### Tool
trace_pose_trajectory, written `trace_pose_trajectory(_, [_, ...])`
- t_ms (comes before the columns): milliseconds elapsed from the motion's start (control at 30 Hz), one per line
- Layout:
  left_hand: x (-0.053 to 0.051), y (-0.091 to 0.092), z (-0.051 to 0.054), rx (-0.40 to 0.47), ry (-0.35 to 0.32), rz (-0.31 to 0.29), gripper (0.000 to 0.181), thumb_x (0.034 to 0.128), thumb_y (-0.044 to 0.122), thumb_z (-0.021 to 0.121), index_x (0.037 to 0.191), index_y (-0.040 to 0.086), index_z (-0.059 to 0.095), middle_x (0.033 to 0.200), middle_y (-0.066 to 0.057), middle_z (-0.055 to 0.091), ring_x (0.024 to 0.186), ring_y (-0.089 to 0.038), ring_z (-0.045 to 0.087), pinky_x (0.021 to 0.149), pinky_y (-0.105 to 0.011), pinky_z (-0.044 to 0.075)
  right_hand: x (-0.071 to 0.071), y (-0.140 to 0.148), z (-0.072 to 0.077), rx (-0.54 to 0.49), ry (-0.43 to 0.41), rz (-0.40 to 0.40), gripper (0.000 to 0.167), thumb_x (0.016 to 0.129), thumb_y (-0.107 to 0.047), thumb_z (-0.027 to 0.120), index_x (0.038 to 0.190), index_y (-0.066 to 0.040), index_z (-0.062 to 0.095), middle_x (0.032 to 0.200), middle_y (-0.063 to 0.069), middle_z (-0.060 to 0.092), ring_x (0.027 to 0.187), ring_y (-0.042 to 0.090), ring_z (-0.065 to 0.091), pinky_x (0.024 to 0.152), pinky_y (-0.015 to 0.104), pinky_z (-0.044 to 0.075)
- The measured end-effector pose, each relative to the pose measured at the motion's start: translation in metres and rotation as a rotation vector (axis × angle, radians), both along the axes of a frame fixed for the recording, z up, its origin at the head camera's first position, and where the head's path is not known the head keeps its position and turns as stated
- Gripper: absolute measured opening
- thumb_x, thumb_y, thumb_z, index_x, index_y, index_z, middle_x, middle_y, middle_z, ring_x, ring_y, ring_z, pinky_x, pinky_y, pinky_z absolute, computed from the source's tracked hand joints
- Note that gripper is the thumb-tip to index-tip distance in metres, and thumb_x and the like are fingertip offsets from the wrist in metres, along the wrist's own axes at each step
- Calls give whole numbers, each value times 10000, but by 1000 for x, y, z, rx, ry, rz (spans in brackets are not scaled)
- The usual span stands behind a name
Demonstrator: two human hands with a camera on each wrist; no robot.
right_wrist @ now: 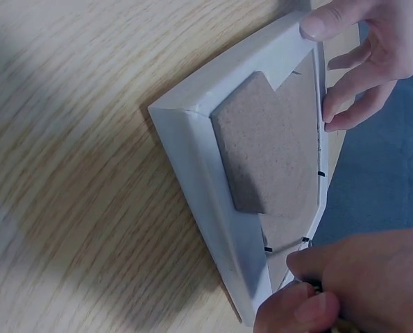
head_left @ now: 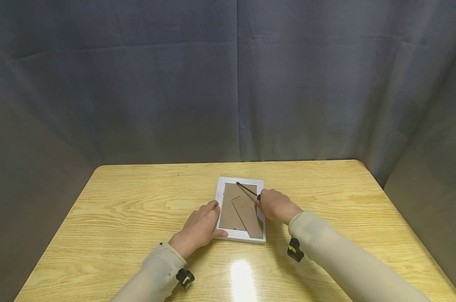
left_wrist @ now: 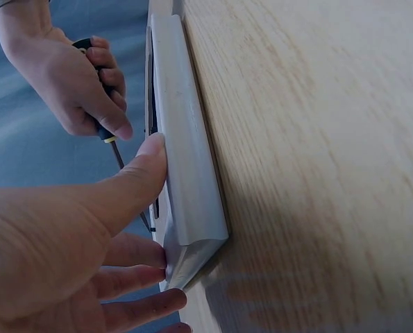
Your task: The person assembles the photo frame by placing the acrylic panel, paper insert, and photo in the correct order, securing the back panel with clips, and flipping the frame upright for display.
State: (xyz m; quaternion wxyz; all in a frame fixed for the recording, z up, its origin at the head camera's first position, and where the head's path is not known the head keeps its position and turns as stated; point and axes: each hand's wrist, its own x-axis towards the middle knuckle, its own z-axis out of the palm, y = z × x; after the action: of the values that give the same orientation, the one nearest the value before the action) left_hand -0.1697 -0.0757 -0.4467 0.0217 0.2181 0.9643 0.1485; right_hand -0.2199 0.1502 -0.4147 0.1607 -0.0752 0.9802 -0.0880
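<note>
A white picture frame [head_left: 221, 191] lies back up on the table, its brown backing board [head_left: 229, 214] showing. A stand flap [right_wrist: 262, 146] lies slanted across the board and over the frame's near border. My left hand [head_left: 198, 226] holds the frame's near left corner, the thumb on the near border and the fingers along the left side. My right hand [head_left: 278, 205] grips a screwdriver [left_wrist: 106, 130] with a black handle and yellow collar. Its thin shaft slants across the board, with the tip at the far border, by a small black tab [right_wrist: 305, 240]. Another black tab [right_wrist: 321, 174] sits on the left inner edge.
The wooden table [head_left: 137, 197] stretches out on all sides of the frame. Behind it hangs a dark grey curtain [head_left: 167, 92], which also runs along both sides. Each wrist wears a small black camera, one seen below the right sleeve [head_left: 295, 250].
</note>
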Motion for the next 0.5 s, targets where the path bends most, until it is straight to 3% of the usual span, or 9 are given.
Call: trace_pose_trajectory(500, [1,0,1,-7,-1,-3,790,803,392,833,1361,-100,568,1449,-230,530,1246,-377,590,995,-513,532,3,-2,6,13,7,16,362,1061,-251,514,744,-81,550,666,55,513,596,176,507,524,293,393])
